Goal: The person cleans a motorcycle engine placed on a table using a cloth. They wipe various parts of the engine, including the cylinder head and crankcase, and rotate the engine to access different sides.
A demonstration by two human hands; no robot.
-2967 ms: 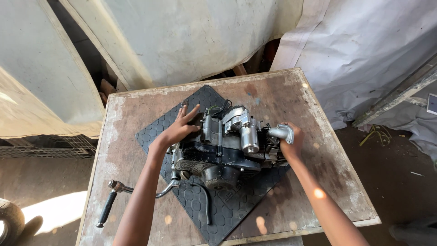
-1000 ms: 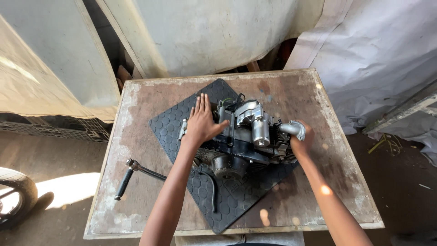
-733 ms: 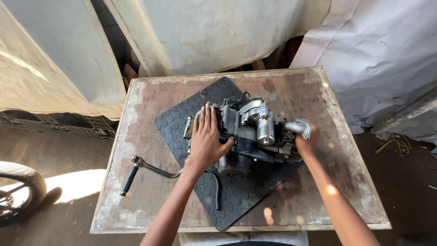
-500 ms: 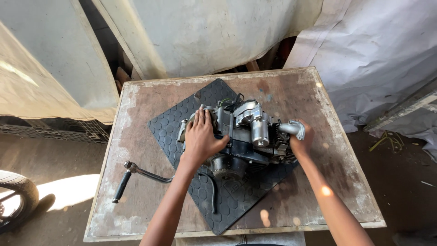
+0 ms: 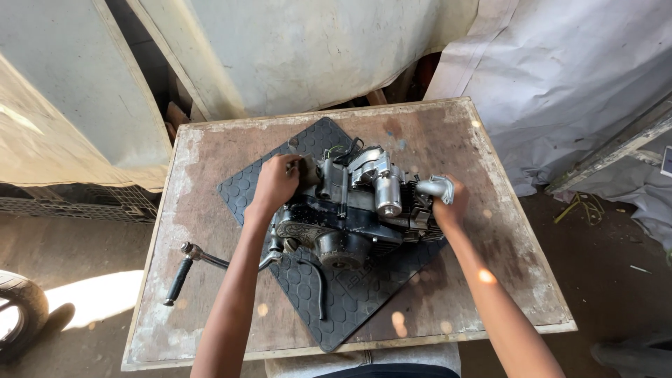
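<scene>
Two hands on motorcycle engine point(image 5: 357, 210), mid-table on black hex-pattern rubber mat point(image 5: 350, 308). Left hand point(image 5: 276, 183) curled over engine's 9 o'clock end. Right hand point(image 5: 448, 206) wrapped round grey pipe stub point(image 5: 434, 187) at 3 o'clock. Kick lever point(image 5: 192, 269) overhangs wooden table point(image 5: 504, 266) edge at 8 o'clock; bare board at 4 o'clock.

**Both hands on the engine**

My left hand point(image 5: 276, 183) grips the nine o'clock end of the small motorcycle engine point(image 5: 357, 210); my right hand point(image 5: 448, 204) is closed on its silver intake pipe point(image 5: 434, 187) at three o'clock. The engine sits on a black hex-patterned rubber mat point(image 5: 350, 301) on a worn wooden table point(image 5: 504, 266). The kick-start lever point(image 5: 183, 269) juts toward eight o'clock, beyond the mat. A tyre point(image 5: 17, 308) shows at the far nine o'clock edge.
</scene>
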